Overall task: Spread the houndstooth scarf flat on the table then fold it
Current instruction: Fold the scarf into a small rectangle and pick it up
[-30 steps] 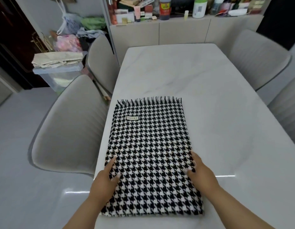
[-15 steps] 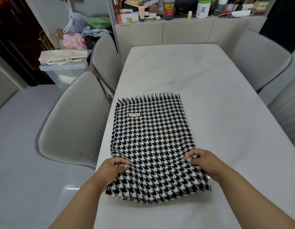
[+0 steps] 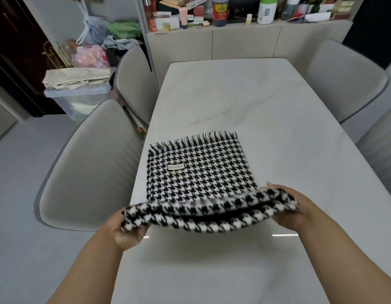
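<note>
The black-and-white houndstooth scarf lies folded in several layers on the white marble table, fringe at its far end and a small label near the far left. Its near edge is lifted off the table and curls toward the fringe. My left hand grips the lifted edge at its left corner, fingers partly hidden under the cloth. My right hand grips the right corner, thumb on top of the fabric.
Grey upholstered chairs stand along both long sides of the table. A cabinet with several bottles and boxes runs along the far wall. A plastic bin and bags sit on the floor at the left.
Both hands went from resting flat on the scarf's near end to gripping its corners. The near edge has risen off the table and moved toward the fringe.
</note>
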A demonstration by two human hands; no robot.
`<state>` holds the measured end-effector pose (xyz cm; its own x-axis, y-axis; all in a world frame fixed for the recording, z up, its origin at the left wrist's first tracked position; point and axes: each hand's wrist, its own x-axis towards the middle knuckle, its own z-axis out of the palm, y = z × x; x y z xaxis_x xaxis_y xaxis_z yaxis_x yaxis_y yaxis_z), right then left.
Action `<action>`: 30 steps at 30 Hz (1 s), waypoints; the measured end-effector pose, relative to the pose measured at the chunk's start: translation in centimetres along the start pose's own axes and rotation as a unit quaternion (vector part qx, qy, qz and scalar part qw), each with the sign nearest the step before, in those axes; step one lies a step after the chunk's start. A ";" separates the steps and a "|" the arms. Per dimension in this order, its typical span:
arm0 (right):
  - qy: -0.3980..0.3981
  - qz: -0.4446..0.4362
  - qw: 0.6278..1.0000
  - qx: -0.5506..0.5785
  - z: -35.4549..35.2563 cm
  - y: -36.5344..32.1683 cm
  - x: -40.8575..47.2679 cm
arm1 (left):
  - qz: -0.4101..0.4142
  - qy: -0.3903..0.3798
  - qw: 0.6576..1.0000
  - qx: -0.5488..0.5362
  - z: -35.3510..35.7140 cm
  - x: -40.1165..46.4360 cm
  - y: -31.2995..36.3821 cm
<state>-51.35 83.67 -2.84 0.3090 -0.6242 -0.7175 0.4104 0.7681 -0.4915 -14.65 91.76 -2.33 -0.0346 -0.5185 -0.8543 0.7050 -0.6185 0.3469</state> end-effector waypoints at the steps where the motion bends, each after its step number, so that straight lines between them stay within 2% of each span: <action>1: -0.006 -0.010 0.999 0.044 0.4 -0.9 0.6 | -0.001 -0.013 0.999 -0.036 0.3 0.8 1.1; 5: -0.008 -0.032 0.991 0.131 3.3 -3.9 2.7 | -0.033 -0.126 0.978 -0.164 1.8 2.8 4.9; 8: 0.063 -0.022 0.988 0.142 4.7 -5.8 5.1 | -0.032 -0.075 0.970 -0.230 3.8 4.5 7.4; 11: 0.094 -0.018 0.984 0.149 5.9 -7.3 7.8 | -0.032 -0.026 0.963 -0.267 5.1 6.9 9.7; 18: 0.152 -0.058 0.974 0.159 8.7 -9.6 12.3 | 0.021 0.020 0.964 -0.263 7.7 10.7 12.9; 20: 0.165 -0.052 0.981 0.091 8.9 -10.0 13.2 | 0.048 0.063 0.975 -0.209 8.0 11.7 12.7; 22: 0.209 -0.054 0.971 -0.101 8.2 -10.1 14.1 | 0.064 0.111 0.989 -0.076 8.2 12.1 11.9; 24: 0.252 -0.074 0.904 -0.337 7.0 -9.9 15.1 | 0.103 0.157 0.977 0.101 8.1 12.5 11.2; 25: 0.252 -0.087 0.860 -0.435 6.5 -9.7 15.6 | 0.138 0.191 0.952 0.193 7.9 12.9 11.0; 26: 0.242 -0.099 0.816 -0.515 5.9 -9.4 16.1 | 0.176 0.236 0.907 0.302 7.6 13.7 10.9; 28: 0.235 -0.151 0.746 -0.604 5.5 -8.6 16.8 | 0.232 0.301 0.794 0.474 7.3 14.6 10.1; 30: 0.245 -0.240 0.696 -0.631 5.2 -8.0 17.5 | 0.303 0.360 0.662 0.583 7.2 15.4 9.2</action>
<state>-44.76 65.84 -8.85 -0.0602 -0.9660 -0.2516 -0.8108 0.1943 -0.5521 -13.84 73.80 -9.52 0.6476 -0.7236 -0.2388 -0.6057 -0.6790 0.4149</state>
